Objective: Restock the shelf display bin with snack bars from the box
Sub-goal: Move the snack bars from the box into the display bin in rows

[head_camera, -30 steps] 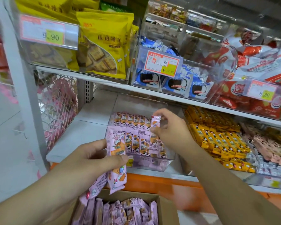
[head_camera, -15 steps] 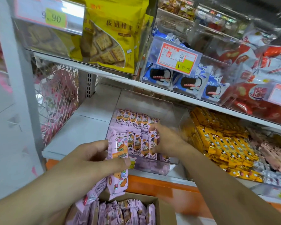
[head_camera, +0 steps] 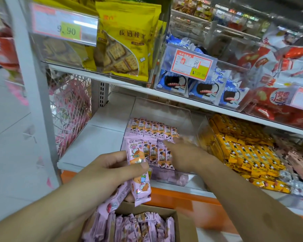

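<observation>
Filling the clear display bin on the lower shelf from the box below.
Left hand grasps spare snack bars; blurred right hand, fingers extended, rests on the near-right row. Advise squaring bars upright against neighbours.

Left hand gripping; right hand outstretched

White lower shelf w/ clear bin of pink bars, yellow bars beside (rt side).
</observation>
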`<state>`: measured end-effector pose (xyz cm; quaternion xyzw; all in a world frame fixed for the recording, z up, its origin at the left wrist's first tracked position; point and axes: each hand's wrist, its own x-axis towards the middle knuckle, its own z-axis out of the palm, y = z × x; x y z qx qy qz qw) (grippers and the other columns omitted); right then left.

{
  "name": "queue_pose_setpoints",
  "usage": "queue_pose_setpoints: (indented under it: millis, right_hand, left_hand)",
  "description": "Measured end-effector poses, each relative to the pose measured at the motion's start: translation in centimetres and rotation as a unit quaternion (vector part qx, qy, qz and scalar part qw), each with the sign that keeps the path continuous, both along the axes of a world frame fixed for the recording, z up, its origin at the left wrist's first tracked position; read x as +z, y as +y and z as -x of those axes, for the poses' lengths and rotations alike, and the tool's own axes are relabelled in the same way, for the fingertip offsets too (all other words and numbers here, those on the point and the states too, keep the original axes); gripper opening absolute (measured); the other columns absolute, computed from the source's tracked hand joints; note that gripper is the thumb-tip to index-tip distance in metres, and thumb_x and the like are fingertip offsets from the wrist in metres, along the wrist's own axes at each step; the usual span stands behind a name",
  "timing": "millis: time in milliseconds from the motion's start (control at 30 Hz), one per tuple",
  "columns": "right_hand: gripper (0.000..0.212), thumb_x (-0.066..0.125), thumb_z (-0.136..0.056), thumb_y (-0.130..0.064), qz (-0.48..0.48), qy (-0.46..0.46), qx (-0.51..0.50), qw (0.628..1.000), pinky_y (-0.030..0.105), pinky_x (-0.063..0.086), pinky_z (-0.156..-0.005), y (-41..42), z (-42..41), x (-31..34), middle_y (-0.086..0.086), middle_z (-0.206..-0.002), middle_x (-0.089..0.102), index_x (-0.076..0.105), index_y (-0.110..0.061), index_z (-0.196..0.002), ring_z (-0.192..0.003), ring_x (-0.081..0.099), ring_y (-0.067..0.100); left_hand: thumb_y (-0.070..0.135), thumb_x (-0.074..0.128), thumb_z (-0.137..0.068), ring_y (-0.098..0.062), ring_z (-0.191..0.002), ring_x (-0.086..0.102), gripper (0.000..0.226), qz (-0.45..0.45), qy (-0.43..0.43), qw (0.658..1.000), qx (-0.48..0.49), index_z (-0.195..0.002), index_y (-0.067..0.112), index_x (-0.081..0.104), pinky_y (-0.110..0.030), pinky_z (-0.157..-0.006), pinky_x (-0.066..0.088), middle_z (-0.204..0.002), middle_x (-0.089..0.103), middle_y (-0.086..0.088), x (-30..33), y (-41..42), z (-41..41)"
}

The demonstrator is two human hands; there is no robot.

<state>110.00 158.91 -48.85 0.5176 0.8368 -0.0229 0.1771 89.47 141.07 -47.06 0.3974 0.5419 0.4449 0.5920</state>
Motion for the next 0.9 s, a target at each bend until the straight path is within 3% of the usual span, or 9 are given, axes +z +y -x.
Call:
queue_pose_setpoints:
  millis: [100,200,233,300,400,567,700,800,900]
  right_hand:
    - [0.055,0.052,-0.106,-0.015,-0.018,0.245,-0.005,0.969,0.037,0.041,-0.117,-3.1,0.4,3.3,-0.003,-0.161,0.044,0.043,-0.035,-0.157,-0.146,0.037,0.019]
    - [0.033,0.057,-0.107,-0.032,0.156,0.525,-0.013,0.837,0.021,0.052,-0.09,-7.9,0.4,6.7,-0.018,-0.129,0.066,0.064,-0.047,-0.135,-0.112,0.063,-0.002]
    - [0.032,0.061,-0.104,-0.031,0.211,0.541,0.004,0.814,0.018,0.051,-0.084,-9.2,0.2,7.2,-0.018,-0.117,0.069,0.067,-0.043,-0.133,-0.1,0.065,0.0]
    - [0.032,0.074,-0.097,-0.02,0.229,0.519,0.048,0.822,0.021,0.052,-0.075,-10.8,-0.3,7.0,-0.02,-0.097,0.069,0.073,-0.031,-0.126,-0.083,0.062,0.011]
    - [0.028,0.083,-0.087,-0.003,0.214,0.569,-0.001,0.794,0.027,0.054,-0.068,-11.0,-2.0,5.7,0.002,-0.096,0.072,0.074,-0.018,-0.109,-0.081,0.065,0.017]
    - [0.028,0.08,-0.083,0.0,0.219,0.699,-0.12,0.67,0.041,0.06,-0.07,-10.9,-5.3,5.0,0.019,-0.096,0.071,0.06,-0.007,-0.102,-0.079,0.073,0.039]
    - [0.025,0.078,-0.083,-0.001,0.228,0.728,-0.163,0.626,0.048,0.061,-0.083,-11.1,-6.1,4.2,0.025,-0.106,0.068,0.058,-0.004,-0.098,-0.087,0.074,0.051]
    - [0.023,0.077,-0.087,0.002,0.235,0.724,-0.162,0.628,0.044,0.063,-0.08,-11.6,-5.7,3.6,0.027,-0.102,0.069,0.057,0.0,-0.097,-0.088,0.076,0.049]
    - [0.02,0.08,-0.089,-0.002,0.183,0.71,-0.157,0.662,0.046,0.065,-0.078,-11.6,-5.4,3.1,0.023,-0.101,0.071,0.061,-0.005,-0.096,-0.087,0.077,0.04]
  left_hand:
    - [0.037,0.079,-0.082,-0.034,-0.076,0.068,0.03,-0.001,0.008,0.999,-0.035,-0.11,0.027,0.08,-0.042,-0.079,0.058,-0.105,0.079,-0.014,-0.1,0.0,-0.3]
    - [0.046,0.084,-0.082,-0.034,-0.093,0.073,0.039,-0.001,0.038,0.995,-0.09,-0.117,0.031,0.077,-0.043,-0.087,0.061,-0.117,0.075,-0.013,-0.3,0.0,-0.5]
    - [0.049,0.084,-0.081,-0.033,-0.104,0.073,0.043,-0.006,0.046,0.993,-0.111,-0.12,0.031,0.076,-0.045,-0.094,0.06,-0.122,0.073,-0.013,-0.4,0.0,-0.7]
    - [0.053,0.081,-0.081,-0.031,-0.118,0.07,0.048,-0.027,0.068,0.987,-0.145,-0.123,0.033,0.073,-0.053,-0.105,0.054,-0.126,0.073,-0.008,-0.5,-0.2,-1.2]
    - [0.057,0.086,-0.074,-0.031,-0.115,0.069,0.054,-0.041,0.099,0.98,-0.166,-0.12,0.033,0.073,-0.053,-0.109,0.05,-0.117,0.075,-0.003,-0.8,-0.4,-1.8]
    - [0.043,0.089,-0.078,-0.032,-0.101,0.073,0.041,-0.063,0.107,0.985,-0.122,-0.115,0.033,0.076,-0.044,-0.091,0.059,-0.11,0.077,-0.001,-1.5,-0.1,-2.0]
    - [0.043,0.076,-0.083,-0.041,-0.089,0.074,0.026,-0.082,0.075,0.994,-0.01,-0.106,0.03,0.079,-0.043,-0.071,0.061,-0.101,0.078,-0.007,-1.5,0.3,-2.6]
    - [0.05,0.074,-0.075,-0.03,-0.063,0.068,0.034,-0.087,0.058,0.994,0.029,-0.097,0.024,0.078,-0.036,-0.06,0.055,-0.092,0.077,-0.014,-1.1,0.6,-3.2]
    - [0.052,0.074,-0.073,-0.028,-0.064,0.068,0.038,-0.088,0.054,0.993,0.049,-0.095,0.02,0.077,-0.038,-0.059,0.053,-0.093,0.078,-0.012,-0.9,1.0,-3.6]
